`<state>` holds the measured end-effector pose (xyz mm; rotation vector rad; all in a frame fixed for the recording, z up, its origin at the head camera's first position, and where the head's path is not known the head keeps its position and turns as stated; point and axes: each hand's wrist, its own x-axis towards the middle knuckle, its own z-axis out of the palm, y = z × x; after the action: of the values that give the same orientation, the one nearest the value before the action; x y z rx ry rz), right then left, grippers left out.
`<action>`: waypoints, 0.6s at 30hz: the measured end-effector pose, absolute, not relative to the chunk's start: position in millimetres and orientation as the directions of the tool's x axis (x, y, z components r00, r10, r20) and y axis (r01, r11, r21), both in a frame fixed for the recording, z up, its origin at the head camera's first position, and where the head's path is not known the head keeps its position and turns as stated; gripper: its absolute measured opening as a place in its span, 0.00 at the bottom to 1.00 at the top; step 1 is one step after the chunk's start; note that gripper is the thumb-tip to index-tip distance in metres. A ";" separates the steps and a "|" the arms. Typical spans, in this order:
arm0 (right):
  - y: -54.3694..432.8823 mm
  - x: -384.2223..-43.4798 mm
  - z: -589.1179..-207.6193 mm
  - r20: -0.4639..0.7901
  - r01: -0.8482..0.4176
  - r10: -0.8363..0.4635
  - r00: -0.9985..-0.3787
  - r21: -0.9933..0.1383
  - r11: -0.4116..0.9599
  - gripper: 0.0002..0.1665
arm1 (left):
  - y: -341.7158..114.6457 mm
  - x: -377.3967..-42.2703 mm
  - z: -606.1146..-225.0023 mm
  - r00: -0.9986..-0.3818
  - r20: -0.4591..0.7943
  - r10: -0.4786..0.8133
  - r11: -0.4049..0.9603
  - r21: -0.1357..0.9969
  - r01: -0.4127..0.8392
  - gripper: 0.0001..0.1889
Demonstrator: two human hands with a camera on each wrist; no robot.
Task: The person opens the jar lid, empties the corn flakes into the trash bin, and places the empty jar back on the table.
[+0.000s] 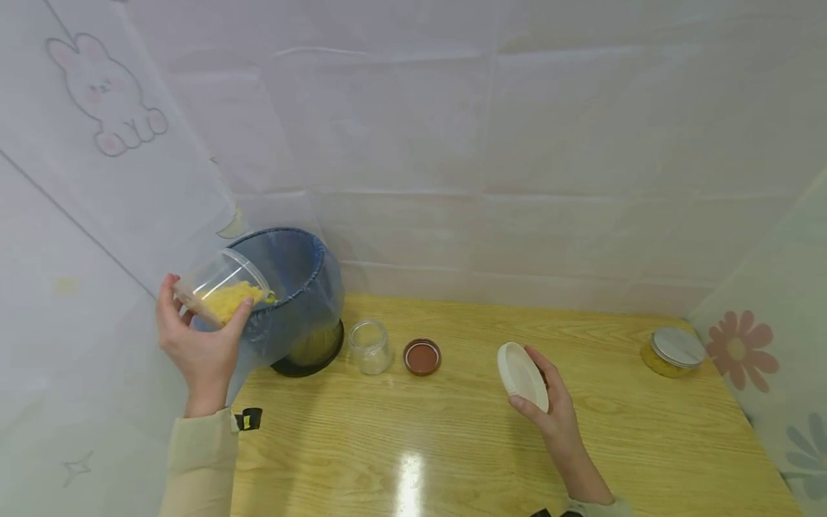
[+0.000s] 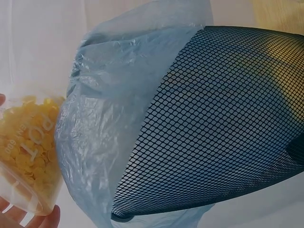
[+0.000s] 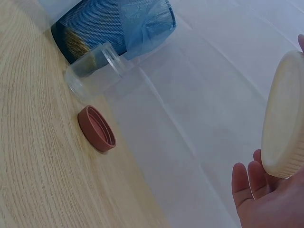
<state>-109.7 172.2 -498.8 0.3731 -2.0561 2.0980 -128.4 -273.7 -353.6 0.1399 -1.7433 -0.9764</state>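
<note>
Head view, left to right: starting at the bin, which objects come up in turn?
Bin → clear jar → brown lid → white lid → lidded jar.

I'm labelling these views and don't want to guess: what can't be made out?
- Floor of the bin: head view, hidden by its near side.
- Left hand: left wrist view, mostly cut off by edges.
- White lid: right wrist view, cut off at right edge.
- Contents of the capped jar: head view, too small to identify.
</note>
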 end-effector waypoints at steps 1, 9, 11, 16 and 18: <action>172.1 -109.6 -498.8 0.306 -0.305 -0.045 -0.951 -0.952 -0.029 0.44 | -273.6 -128.5 -353.3 -0.412 0.742 -0.529 0.656 0.665 0.357 0.48; 172.2 -109.7 -500.1 0.321 -0.321 -0.034 -0.946 -0.947 -0.007 0.44 | -273.9 -129.0 -354.0 -0.399 0.749 -0.529 0.666 0.658 0.352 0.48; 172.1 -109.5 -500.1 0.325 -0.325 -0.038 -0.945 -0.946 -0.010 0.44 | -274.2 -129.0 -354.9 -0.396 0.749 -0.531 0.668 0.658 0.348 0.49; 172.0 -109.3 -500.4 0.330 -0.329 -0.044 -0.943 -0.944 -0.019 0.44 | -274.7 -128.4 -355.3 -0.395 0.745 -0.538 0.667 0.662 0.342 0.49; 172.2 -109.4 -501.0 0.331 -0.330 -0.044 -0.943 -0.944 -0.020 0.44 | -274.9 -128.2 -354.9 -0.395 0.744 -0.538 0.666 0.663 0.341 0.49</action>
<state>-109.4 172.2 -501.0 0.3982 -2.0445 2.0705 -128.2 -274.9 -354.9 0.1597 -1.7353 -0.9553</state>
